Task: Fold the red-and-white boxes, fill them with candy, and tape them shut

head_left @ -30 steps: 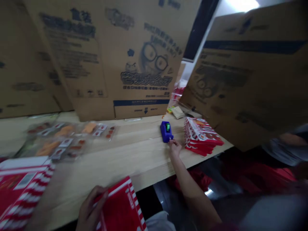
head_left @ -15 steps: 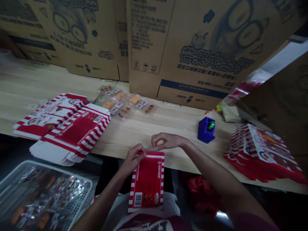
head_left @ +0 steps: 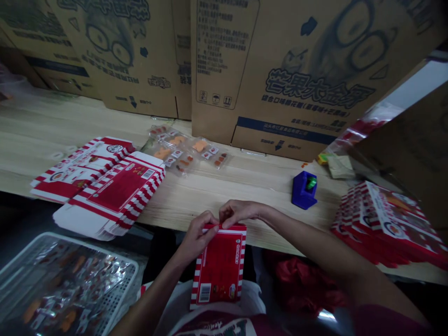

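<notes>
A: What's on the bench [head_left: 217, 196]?

B: Flat cartons [head_left: 105, 182] on the L, film packs [head_left: 185, 151] just R of 'em, tape dispenser [head_left: 304, 190] further R, then carton stack [head_left: 385, 224].

A: Behind?

B: Cardboard boxes [head_left: 280, 70] along the back.

A: Nearer us?

B: Tray [head_left: 87, 248] front L, below the bench. One carton [head_left: 219, 266] in front of the bench edge, L hand [head_left: 199, 238] and R hand [head_left: 241, 211] on its top edge.

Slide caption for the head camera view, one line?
Left hand and right hand pinch the top edge of a red-striped carton.
</notes>
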A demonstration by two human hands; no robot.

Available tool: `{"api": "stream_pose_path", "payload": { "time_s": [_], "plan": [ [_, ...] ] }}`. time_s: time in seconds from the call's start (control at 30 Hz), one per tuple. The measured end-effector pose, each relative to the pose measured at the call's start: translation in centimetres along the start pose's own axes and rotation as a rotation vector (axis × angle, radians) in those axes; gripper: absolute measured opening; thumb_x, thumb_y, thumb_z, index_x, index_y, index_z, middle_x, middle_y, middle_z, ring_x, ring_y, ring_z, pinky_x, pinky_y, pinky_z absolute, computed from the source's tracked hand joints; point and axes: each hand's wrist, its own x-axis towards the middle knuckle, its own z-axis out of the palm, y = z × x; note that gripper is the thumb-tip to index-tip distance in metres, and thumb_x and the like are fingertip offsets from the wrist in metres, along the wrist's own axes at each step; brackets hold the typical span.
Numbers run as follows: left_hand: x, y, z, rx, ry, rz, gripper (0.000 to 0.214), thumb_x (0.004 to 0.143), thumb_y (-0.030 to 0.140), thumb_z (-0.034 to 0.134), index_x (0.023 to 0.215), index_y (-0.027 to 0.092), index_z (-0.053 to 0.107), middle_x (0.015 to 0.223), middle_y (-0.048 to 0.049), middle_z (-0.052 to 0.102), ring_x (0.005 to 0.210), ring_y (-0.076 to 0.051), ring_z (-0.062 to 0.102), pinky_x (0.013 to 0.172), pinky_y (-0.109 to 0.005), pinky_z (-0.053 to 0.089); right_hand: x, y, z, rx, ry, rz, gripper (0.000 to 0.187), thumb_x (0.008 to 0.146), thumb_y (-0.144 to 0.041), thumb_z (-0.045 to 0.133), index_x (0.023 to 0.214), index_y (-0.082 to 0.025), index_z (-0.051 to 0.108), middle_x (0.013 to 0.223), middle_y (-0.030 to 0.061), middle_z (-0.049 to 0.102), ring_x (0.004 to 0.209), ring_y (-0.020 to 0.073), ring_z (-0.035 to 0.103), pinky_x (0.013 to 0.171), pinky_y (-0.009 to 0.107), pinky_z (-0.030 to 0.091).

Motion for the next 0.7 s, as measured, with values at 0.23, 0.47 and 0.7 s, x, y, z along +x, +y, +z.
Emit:
{"api": "stream_pose_path", "payload": {
  "time_s": [0.23, 0.47, 0.7],
  "plan": [
    [-0.9, 1.3, -0.1, -0.055, 0.026, 0.007, 0.011, 0.086, 0.028, 0.058, 0.086, 0.018, 0.063, 0.09, -0.0039, 0.063, 0.089, -0.018, 0.058, 0.083, -0.029, 0.042, -0.1, 1.6, 1.5, 0.452, -0.064, 0.019, 0.04, 0.061, -0.045, 0.08, 0.064, -0.013, 0.056, 0.056, -0.0072, 0.052, 0.048, 0.0054, 0.043, 0.049, 0.019, 0.032],
    [-1.1, 1.5, 0.7, -0.124, 0.18, -0.238, 0.034, 0.077, 0.037, 0.066, 0.104, 0.019, 0.058, 0.095, -0.0035, 0.063, 0.085, -0.019, 0.061, 0.075, -0.028, 0.049, -3.1, -3.0, 0.5, -0.361, 0.056, -0.124, 0.04, 0.071, -0.051, 0.071, 0.072, -0.012, 0.067, 0.058, -0.004, 0.054, 0.054, 0.0077, 0.044, 0.053, 0.02, 0.03],
    [-1.2, 2.0, -1.5, -0.19, -0.075, -0.219, 0.058, 0.077, 0.05, 0.065, 0.126, 0.026, 0.048, 0.115, -0.0086, 0.065, 0.1, -0.027, 0.065, 0.082, -0.035, 0.054, -9.7, -6.4, 2.8, -0.789, 0.266, -0.254, 0.03, 0.077, -0.043, 0.071, 0.07, -0.014, 0.064, 0.062, -0.0042, 0.055, 0.056, 0.0078, 0.045, 0.055, 0.021, 0.03]
  ]
}}
